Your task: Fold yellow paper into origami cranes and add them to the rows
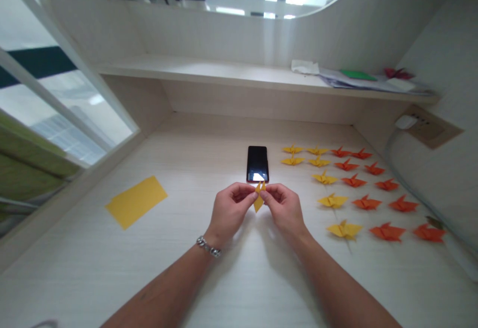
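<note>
Pale counter [93, 268]; both hands pinch small yellow folded paper [259, 198] just before phone [257, 164]; left hand [228, 209], right hand [284, 207] grip clamped opposite sides; long axis upright.

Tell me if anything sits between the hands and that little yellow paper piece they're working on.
Nothing visible does. The left hand and right hand both pinch the folded yellow paper directly, above the desk. The phone lies just beyond it, and the paper cranes sit off to the right.
</note>
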Motion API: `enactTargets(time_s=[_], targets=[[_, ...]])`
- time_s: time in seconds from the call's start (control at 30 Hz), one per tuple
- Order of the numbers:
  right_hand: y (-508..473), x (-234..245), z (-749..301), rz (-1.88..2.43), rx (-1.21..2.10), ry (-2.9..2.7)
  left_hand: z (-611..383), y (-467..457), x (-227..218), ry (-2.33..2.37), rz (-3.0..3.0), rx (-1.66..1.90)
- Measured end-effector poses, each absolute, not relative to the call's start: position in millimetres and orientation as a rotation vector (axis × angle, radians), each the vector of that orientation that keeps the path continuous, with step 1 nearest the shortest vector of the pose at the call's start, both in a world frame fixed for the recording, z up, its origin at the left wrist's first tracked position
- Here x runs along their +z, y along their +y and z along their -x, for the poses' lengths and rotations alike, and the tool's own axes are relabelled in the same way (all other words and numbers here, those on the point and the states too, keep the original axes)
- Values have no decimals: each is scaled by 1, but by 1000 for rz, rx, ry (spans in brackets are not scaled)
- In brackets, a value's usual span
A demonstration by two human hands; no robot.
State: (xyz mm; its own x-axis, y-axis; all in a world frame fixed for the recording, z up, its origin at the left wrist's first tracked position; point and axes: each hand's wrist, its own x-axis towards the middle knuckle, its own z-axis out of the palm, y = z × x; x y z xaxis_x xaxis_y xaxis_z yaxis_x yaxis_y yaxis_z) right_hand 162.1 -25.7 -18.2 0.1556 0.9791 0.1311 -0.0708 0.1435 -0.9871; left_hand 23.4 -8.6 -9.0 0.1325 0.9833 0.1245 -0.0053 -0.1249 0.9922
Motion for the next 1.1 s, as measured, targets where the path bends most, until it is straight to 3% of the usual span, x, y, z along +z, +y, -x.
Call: enactTargets(time_s=[1.1], targets=[[-22, -16, -170, 1194, 1142, -1012, -28, -11, -12, 1006, -1290, 997]])
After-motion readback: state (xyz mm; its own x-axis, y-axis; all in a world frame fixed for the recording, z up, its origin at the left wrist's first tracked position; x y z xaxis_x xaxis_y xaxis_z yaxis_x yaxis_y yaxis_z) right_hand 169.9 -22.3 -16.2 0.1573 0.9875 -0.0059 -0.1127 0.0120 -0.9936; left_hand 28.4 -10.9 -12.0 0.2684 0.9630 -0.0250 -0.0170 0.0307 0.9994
